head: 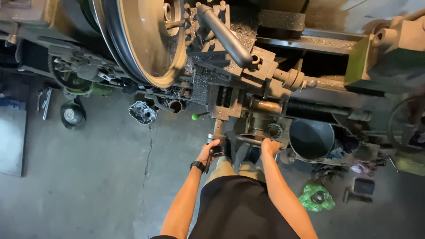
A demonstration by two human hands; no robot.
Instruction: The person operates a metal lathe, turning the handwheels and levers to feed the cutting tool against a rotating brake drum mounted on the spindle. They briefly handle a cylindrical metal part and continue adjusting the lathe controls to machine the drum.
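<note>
Both forearms reach down to the lathe carriage: left hand fingers closed round a crank handle, right hand gripping the handwheel; feeding calls for slow, even turns.

A grey concrete floor is seen across the lower frame, split by a thin crack left of centre. A flat grey mat is laid at the left edge. Dim, even light is cast throughout.
</note>
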